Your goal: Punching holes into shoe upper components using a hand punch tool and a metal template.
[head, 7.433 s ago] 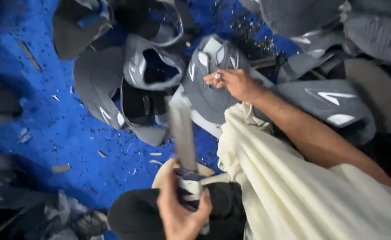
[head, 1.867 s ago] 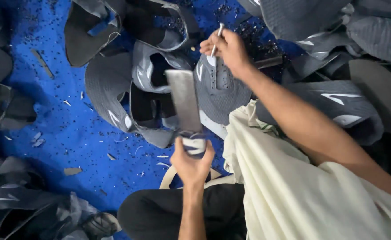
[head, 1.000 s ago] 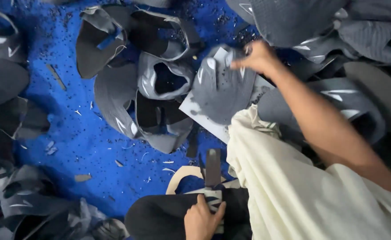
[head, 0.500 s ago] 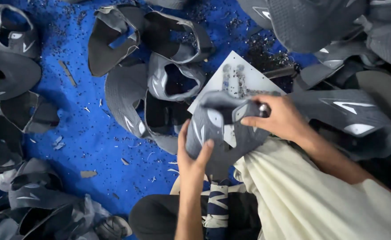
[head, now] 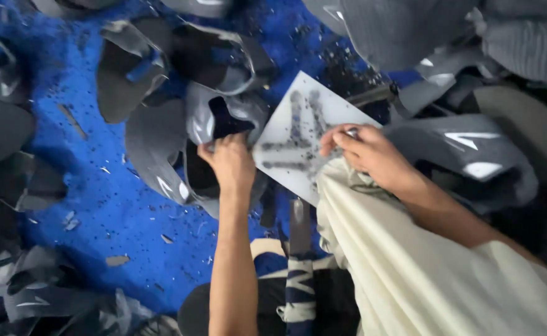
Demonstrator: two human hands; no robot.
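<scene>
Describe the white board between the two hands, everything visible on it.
The white board is a flat, thin-looking rectangular sheet, turned cornerwise on the blue floor. Its face carries dark grey smears and scattered dark specks. The lower right part is hidden under cream cloth. The right hand rests at its right edge with a small pale object in the fingertips; the left hand lies just off its left edge, on a grey shoe upper. Further grey pieces surround it.
</scene>
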